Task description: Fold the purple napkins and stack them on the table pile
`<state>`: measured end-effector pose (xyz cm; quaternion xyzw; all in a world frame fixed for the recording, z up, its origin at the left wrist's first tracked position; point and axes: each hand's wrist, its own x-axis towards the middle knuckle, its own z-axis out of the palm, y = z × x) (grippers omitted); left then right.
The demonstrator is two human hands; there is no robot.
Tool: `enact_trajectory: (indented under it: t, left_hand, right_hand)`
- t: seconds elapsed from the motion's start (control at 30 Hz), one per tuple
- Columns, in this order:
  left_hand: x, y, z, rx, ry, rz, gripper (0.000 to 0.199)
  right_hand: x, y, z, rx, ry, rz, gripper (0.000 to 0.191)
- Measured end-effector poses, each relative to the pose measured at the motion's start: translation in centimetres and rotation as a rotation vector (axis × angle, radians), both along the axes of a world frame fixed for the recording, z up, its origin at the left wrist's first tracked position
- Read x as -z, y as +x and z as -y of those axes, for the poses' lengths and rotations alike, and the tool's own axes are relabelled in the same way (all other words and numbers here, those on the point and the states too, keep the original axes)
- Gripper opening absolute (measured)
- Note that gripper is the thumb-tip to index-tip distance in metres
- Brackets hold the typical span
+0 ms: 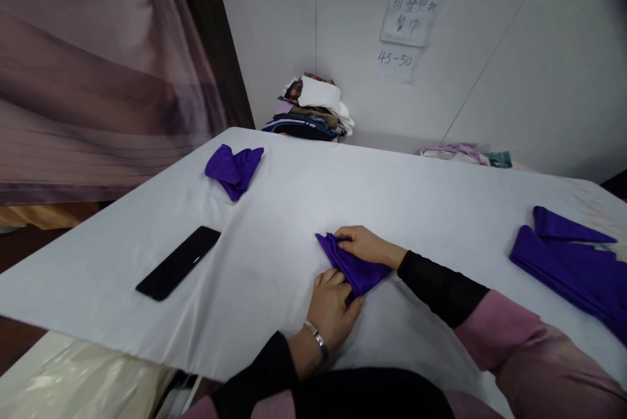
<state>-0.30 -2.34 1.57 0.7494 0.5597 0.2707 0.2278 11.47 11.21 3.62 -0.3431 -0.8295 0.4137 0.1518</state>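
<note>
My right fingers [349,232] pinch the cloth [361,271]. My left fingers [334,277] touch its near edge, grip unclear, probably to steady it on the surface [274,230].

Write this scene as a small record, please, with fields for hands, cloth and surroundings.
Left hand: touching the near left edge of the folded purple cloth
Right hand: on the same cloth, farther from the wearer
Table: white, wrinkled
Table's left: bunched purple cloth, black phone-like slab
Table's right: purple fabric
Wall papers: two, handwritten
</note>
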Motion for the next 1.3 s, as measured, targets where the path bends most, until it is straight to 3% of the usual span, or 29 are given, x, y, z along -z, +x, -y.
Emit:
enact_trajectory:
  t: [0.23, 0.4, 0.87, 1.0, 1.13, 1.3]
  left_hand:
    - [-0.2, -1.2, -0.1, 0.035, -0.012, 0.097, 0.012]
    - [0.0, -1.6, -0.3, 0.008, 0.010, 0.053, 0.009]
    - [0.3, -2.5, -0.6, 0.051, 0.050, 0.110, 0.006]
    - [0.4, -3.6, -1.3, -0.008, 0.106, 0.144, 0.014]
    - [0.3, -5.2, -2.6, -0.119, 0.243, 0.044, 0.014]
    - [0.8, -6.2, -4.3, -0.044, 0.328, -0.272, 0.031]
  right_hand:
    - [1.0, -1.2, 0.4, 0.068, 0.142, 0.022, 0.034]
    - [1.9, -1.8, 0.7, 0.094, 0.193, 0.016, 0.039]
    - [3.3, -3.3, 1.3, 0.067, 0.357, 0.047, 0.034]
    - [3.7, -3.2, 1.3, 0.078, 0.375, 0.027, 0.034]
    - [4.1, -3.2, 1.3, 0.087, 0.392, -0.020, 0.033]
    - [4.1, -3.3, 1.3, 0.100, 0.403, -0.029, 0.035]
